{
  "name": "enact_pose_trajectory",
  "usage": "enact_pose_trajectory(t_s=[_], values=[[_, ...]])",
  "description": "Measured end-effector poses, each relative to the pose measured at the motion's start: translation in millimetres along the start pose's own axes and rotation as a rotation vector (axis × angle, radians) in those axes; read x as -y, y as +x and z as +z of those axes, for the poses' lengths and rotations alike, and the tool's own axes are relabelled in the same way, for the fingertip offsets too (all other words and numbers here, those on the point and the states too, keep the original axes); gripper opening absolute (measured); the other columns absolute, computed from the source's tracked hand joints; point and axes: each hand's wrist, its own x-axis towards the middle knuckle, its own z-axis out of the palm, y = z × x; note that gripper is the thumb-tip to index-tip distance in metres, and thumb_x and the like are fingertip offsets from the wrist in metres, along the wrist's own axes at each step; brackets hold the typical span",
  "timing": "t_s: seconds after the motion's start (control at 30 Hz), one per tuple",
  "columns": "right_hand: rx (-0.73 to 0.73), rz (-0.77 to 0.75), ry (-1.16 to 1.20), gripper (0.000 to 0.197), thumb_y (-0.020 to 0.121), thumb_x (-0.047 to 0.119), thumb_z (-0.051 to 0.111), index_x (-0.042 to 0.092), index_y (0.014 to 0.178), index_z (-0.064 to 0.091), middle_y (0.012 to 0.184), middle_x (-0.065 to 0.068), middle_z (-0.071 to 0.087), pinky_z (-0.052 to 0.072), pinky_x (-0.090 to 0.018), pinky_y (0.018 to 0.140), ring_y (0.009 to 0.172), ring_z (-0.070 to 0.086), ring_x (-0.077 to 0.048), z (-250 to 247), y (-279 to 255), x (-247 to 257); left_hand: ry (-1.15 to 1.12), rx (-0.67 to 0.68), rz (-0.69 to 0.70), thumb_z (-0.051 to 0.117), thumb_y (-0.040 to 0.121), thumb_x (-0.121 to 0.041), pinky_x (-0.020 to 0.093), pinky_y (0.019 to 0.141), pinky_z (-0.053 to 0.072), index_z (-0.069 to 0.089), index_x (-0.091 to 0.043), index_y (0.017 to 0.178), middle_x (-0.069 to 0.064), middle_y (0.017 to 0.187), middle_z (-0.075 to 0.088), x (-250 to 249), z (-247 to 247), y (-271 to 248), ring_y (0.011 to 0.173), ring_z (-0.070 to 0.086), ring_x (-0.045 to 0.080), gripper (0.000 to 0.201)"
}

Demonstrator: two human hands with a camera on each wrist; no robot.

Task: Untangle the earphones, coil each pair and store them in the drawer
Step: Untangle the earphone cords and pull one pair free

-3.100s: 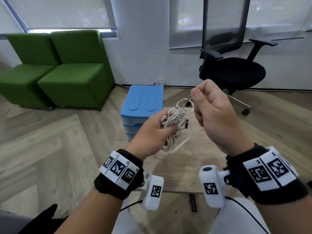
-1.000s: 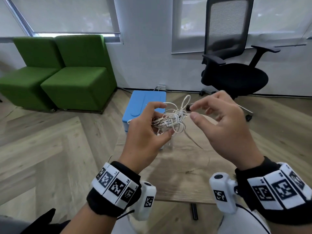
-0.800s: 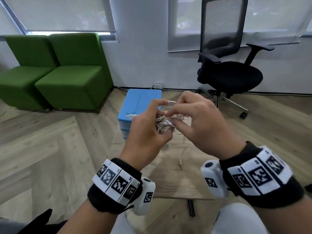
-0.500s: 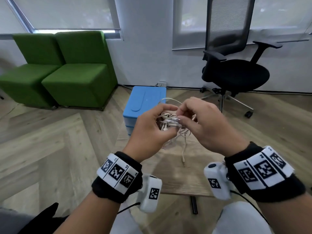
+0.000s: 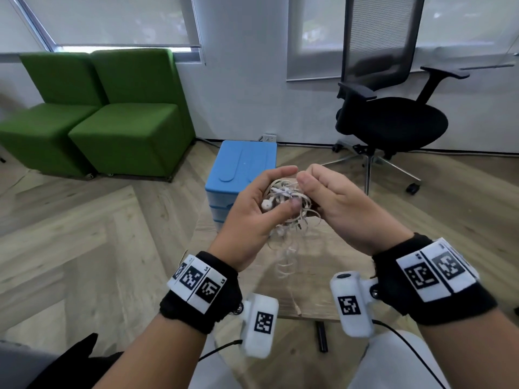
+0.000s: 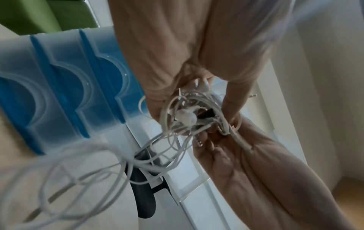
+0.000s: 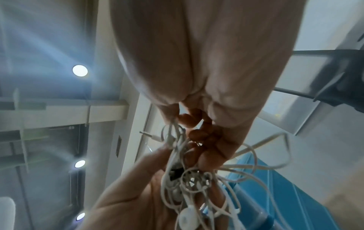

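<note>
A tangled bundle of white earphones (image 5: 283, 202) hangs in the air between both hands, above the wooden table (image 5: 314, 279). My left hand (image 5: 252, 211) cups the bundle, its thumb pressed across the cords beside a white earbud (image 5: 266, 204). My right hand (image 5: 331, 200) pinches cords at the bundle's top right with curled fingers. Loose loops dangle below the hands (image 5: 285, 256). In the left wrist view the knot (image 6: 189, 118) sits between both palms. The right wrist view shows the earphones (image 7: 183, 179), an earbud (image 7: 186, 217) and a jack plug (image 7: 147, 134).
A blue plastic drawer unit (image 5: 243, 167) stands on the floor just beyond the table, its drawers shut (image 6: 65, 80). A black office chair (image 5: 390, 122) is at the back right and green seats (image 5: 123, 130) at the back left.
The right hand let go of a pulled-out strand, came back to the bundle and now pinches it again. Both hands have sunk a little lower, and longer loops hang below.
</note>
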Motion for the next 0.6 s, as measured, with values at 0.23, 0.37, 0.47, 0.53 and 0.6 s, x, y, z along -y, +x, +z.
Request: enact_pose_trajectory(t_s=[0.23,0.37,0.47,0.53,0.6], values=[[-0.198,-0.01,0.117,0.031,0.11,0.029,0.046,0.01,0.089,0.06,0.08,0.001,0.064,0.044,-0.027,0.068,0.076,0.058,-0.01,-14.1,6.7,16.0,0.513,-0.029,0.143,0.072,0.085,0.0,0.043,0.075,0.057,0.059,-0.02,0.123,-0.007,0.09,0.067,-6.5,-4.9,9.3,0.075,0.063,0.015,0.045],[-0.268,-0.037,0.378,0.033,0.109,0.028,0.047,0.015,0.079,0.05,0.065,-0.001,0.052,0.041,-0.031,0.061,0.06,0.053,-0.019,-37.5,9.3,43.6,0.707,-0.048,0.209,0.074,0.081,-0.002,0.044,0.073,0.054,0.057,-0.024,0.123,-0.007,0.084,0.064,-9.4,-6.5,11.3,0.07,0.061,0.021,0.05],[-0.34,-0.142,0.428,0.034,0.109,0.029,0.049,0.02,0.077,0.046,0.059,0.004,0.032,0.02,-0.029,0.051,0.046,0.024,-0.012,-57.7,5.2,63.3,0.731,-0.049,0.219,0.073,0.08,-0.002,0.035,0.066,0.051,0.057,-0.024,0.124,0.002,0.081,0.064,-12.4,-7.8,9.0,0.064,0.058,0.02,0.052],[-0.378,-0.19,0.435,0.03,0.109,0.029,0.051,0.019,0.081,0.053,0.058,0.004,0.03,0.022,-0.026,0.047,0.045,0.021,-0.011,-63.3,2.8,61.3,0.739,-0.059,0.226,0.072,0.079,0.0,0.032,0.064,0.049,0.058,-0.024,0.124,0.003,0.079,0.063,-13.2,-7.8,8.0,0.062,0.056,0.019,0.052],[-0.376,-0.136,0.367,0.027,0.106,0.033,0.055,0.016,0.085,0.059,0.059,0.002,0.028,0.018,-0.03,0.049,0.046,0.022,-0.012,-58.9,1.1,46.2,0.748,-0.09,0.24,0.072,0.079,0.0,0.029,0.065,0.049,0.058,-0.023,0.124,-0.001,0.078,0.063,-13.9,-8.5,9.0,0.062,0.056,0.015,0.052]])
